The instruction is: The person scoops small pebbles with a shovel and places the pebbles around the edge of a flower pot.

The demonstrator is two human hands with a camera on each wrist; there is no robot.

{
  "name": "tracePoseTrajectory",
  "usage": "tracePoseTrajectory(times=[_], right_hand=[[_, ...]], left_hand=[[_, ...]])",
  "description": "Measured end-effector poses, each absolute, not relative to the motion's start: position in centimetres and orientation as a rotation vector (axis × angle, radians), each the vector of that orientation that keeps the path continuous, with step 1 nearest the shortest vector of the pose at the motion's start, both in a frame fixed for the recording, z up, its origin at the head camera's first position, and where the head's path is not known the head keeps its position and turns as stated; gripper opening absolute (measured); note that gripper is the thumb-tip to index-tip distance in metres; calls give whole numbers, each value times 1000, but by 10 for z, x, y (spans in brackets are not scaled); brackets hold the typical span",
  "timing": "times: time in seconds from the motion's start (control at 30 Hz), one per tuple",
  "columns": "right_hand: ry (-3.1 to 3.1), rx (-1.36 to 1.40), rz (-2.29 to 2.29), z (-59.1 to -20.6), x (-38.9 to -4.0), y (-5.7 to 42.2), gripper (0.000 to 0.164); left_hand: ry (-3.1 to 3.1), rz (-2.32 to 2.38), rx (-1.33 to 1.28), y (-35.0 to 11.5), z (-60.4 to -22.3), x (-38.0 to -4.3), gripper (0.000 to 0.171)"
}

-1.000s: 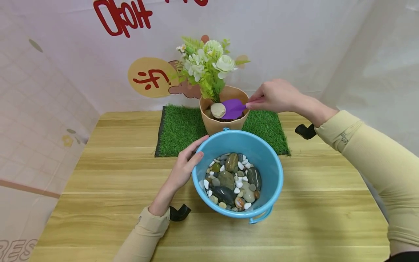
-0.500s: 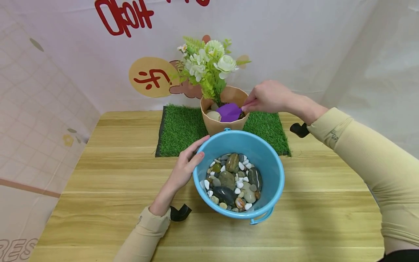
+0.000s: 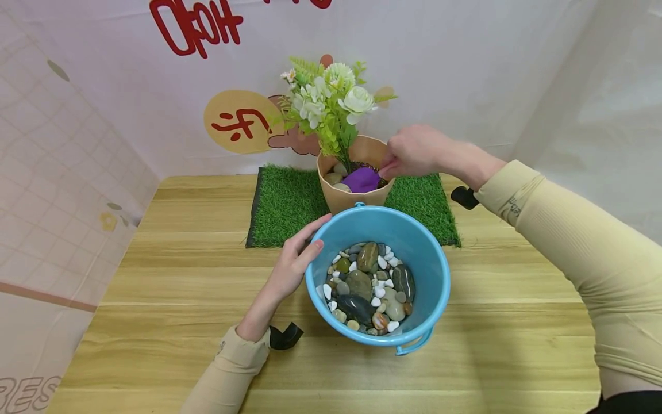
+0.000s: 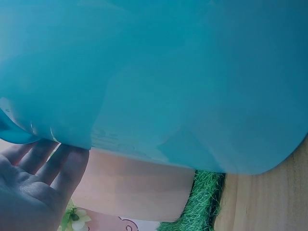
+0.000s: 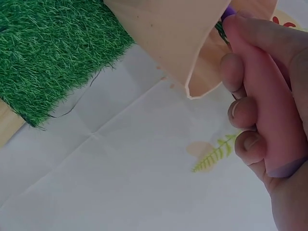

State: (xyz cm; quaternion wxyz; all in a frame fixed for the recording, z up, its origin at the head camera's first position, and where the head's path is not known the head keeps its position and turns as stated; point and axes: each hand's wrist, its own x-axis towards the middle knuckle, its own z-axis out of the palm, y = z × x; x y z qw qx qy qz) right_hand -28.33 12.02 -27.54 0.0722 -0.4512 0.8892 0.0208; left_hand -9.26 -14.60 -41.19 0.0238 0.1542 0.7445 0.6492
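Note:
My right hand (image 3: 414, 150) grips the pink handle of a small garden trowel (image 5: 269, 106). The trowel's purple blade (image 3: 362, 180) is inside the peach flowerpot (image 3: 351, 199), beside pale stones (image 3: 333, 178) and dark soil. White artificial flowers (image 3: 331, 95) stand in the pot. Nearer to me is a blue bucket (image 3: 439, 276) with pebbles (image 3: 359, 284) of several sizes and colours inside. My left hand (image 3: 292, 259) rests against the bucket's left side, its fingers extended along the outer wall and the thumb at the rim. In the left wrist view, the fingertips (image 4: 72, 163) are partly hidden by the bucket.
A green turf mat (image 3: 281, 207) lies under the flowerpot on the wooden table (image 3: 181, 299). Behind stands a white printed cloth backdrop (image 3: 439, 69). The bucket's handle (image 3: 414, 343) hangs at its front right.
My right hand has moved slightly left and the trowel blade has tipped lower in the pot. The pale stone that was by the blade now sits lower among the others. My left hand stays put.

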Motion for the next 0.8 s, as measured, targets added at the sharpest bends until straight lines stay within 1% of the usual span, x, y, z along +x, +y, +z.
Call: tracePoseTrajectory(times=[0.23,0.37,0.53,0.67,0.8], right_hand=[[2669,-1372,96,-270,-282,116,17],[2680,-1387,155,-266,-279,115,21],[2717,-1435,206,-263,-277,115,20],[2759,-1451,261,-261,-275,115,27],[2810,-1400,323,-258,-270,116,32]], left_hand=[[2313,2009,476,-146,-412,-93,54],[2308,2007,479,-146,-412,-93,54],[2311,2009,483,-146,-412,-93,54],[2313,2011,481,-146,-413,-92,54],[2313,2011,481,-146,-413,-92,54]])
